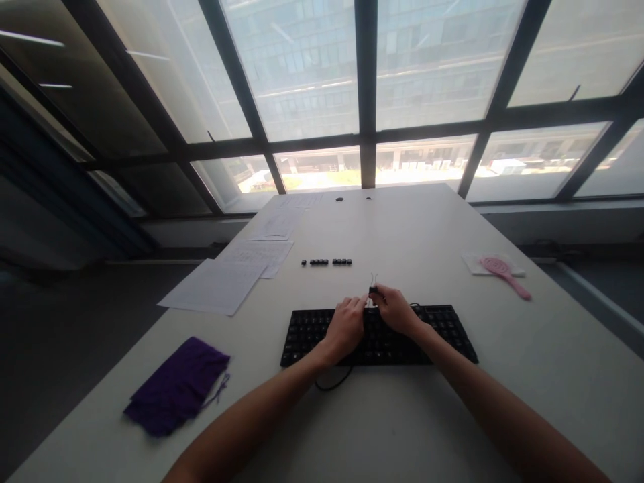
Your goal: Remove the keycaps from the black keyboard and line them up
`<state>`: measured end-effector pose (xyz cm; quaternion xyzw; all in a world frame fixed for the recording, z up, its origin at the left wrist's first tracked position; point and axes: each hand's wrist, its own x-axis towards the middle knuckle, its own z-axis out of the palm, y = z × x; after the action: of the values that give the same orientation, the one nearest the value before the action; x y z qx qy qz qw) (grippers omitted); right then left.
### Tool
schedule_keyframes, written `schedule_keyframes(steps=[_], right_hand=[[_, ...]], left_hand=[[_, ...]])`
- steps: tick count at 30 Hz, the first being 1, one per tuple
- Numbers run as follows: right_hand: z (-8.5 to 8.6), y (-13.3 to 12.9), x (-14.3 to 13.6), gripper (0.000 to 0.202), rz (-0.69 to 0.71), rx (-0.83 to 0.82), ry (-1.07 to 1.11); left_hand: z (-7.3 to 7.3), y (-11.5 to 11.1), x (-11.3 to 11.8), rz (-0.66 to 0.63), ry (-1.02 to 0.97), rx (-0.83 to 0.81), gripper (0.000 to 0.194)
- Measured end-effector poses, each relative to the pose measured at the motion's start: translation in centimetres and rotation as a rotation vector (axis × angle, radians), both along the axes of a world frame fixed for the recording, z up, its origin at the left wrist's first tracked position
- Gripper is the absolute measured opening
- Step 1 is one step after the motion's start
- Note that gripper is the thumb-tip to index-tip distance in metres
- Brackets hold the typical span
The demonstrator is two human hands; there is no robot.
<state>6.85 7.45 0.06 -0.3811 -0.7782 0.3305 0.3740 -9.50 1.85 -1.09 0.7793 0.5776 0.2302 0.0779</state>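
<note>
With the keyboard (443,329) as the centre of the clock and the windows (316,80) at twelve, both hands work over its far edge, close together. The right hand (395,310) pinches a small black wire-ended tool (373,289) between thumb and fingers, its pale prongs pointing up toward twelve; the grip is closed on its dark body, presumably because that is the part easiest to hold steady. The left hand (347,325) lies across the keys with its fingertips beside the tool's lower end, perhaps to steady it; whether they pinch anything, I cannot tell. The keyboard lies crosswise on the white table (412,235), squarely in front of the person, which likely lets both forearms come in evenly from five and seven. Its cable (336,387) curls out at six. Toward eleven, small black keycap-like pieces (342,261) sit in a broken line, a lone one at the left end and two tight groups beside it; such spacing probably keeps them sorted and easy to count. Loose papers (214,287) overlap at ten, a crumpled purple cloth (176,386) with a drawstring rests at eight, and a pink hairbrush (497,267) lies at two, partly on a white packet (473,264), all outside the arms' reach path.
</note>
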Motion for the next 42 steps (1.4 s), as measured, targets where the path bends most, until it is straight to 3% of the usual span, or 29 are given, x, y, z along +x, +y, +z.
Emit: schedule_keyframes(steps=[7,15,18,23,28,33,42], right_hand=[[-0.1,-1.5,0.1,0.018,-0.005,0.175,-0.146],[-1.4,-1.2,-0.1,0.023,-0.249,-0.045,0.099],[-1.2,-1.2,0.1,0.025,-0.255,-0.103,0.193],[-1.0,-1.7,0.1,0.023,-0.219,-0.034,0.224],[-1.0,-2.0,-0.1,0.02,-0.247,-0.076,0.289],[-0.9,-2.0,-0.2,0.02,-0.224,-0.104,0.265],[-1.2,-1.7,0.0,0.02,-0.229,-0.021,0.25]], left_hand=[[0.9,2.3,0.5,-0.067,-0.148,-0.08,0.029],[1.2,1.5,0.4,-0.136,-0.245,-0.065,0.016],[1.0,1.5,0.2,-0.138,-0.294,-0.079,0.02],[0.8,1.7,0.0,-0.115,-0.412,-0.036,0.019],[1.2,1.2,0.1,-0.072,-0.481,0.021,0.024],[1.0,0.9,0.4,-0.061,-0.429,0.057,0.016],[0.0,0.8,0.2,-0.186,-0.247,0.181,0.027]])
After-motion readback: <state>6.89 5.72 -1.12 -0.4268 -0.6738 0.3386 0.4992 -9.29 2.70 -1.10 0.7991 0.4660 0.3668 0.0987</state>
